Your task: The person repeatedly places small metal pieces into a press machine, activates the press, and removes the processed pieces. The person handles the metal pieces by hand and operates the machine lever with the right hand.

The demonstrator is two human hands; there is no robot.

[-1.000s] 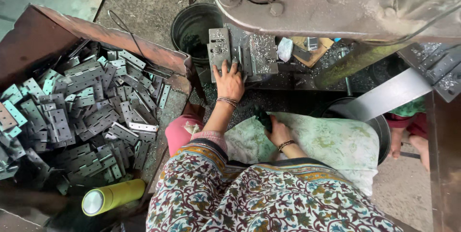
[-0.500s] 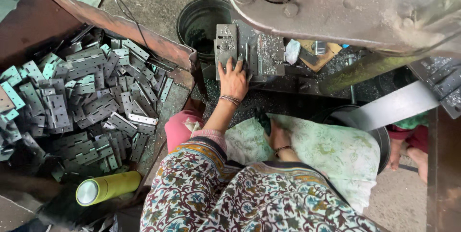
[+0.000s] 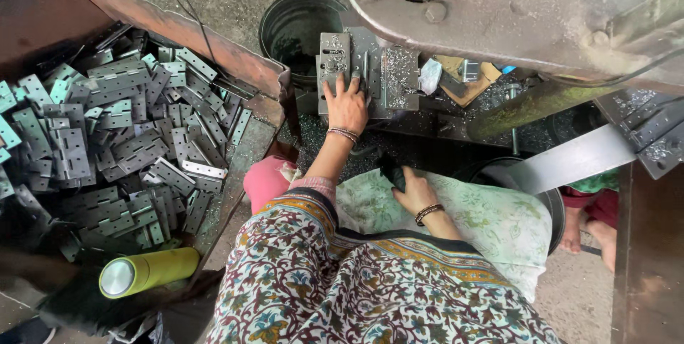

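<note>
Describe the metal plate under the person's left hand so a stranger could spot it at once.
Find the big grey machine body at the top; just below it sits a flat work bed. On the bed's left end, beside the dark round bucket, lies an upright rectangular hinge plate with the left hand on its lower edge. Unlike the heaped hinges in the rusty bin, it lies alone.

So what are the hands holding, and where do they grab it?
The left hand presses flat on a metal plate at the machine, fingers on its lower end. The right hand grips something dark on the cloth; what it is cannot be told.

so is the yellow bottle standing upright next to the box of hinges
No, the yellow bottle lies on its side below the box of metal hinges, its silver cap end facing the camera.
</note>
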